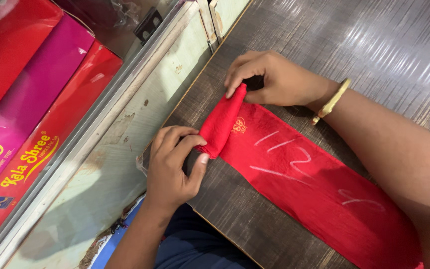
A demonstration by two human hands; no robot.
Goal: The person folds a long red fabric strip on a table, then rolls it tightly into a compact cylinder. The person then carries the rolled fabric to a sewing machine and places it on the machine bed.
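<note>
We see a strip of red cloth (304, 179) running from frame centre to the lower right on a dark wooden table (374, 45), its near end rolled up (white chalk marks cross it). The left hand (172, 167) pinches the roll's lower end; the right hand (274, 79) curls its fingers over the upper end. Red and pink boxes (31, 94) fill the upper left.

A single head-worn camera looks steeply down from close range onto the dark wood-grain desk (324, 45), tilted, with stacked red and pink boxes (31, 114) at frame left.
</note>
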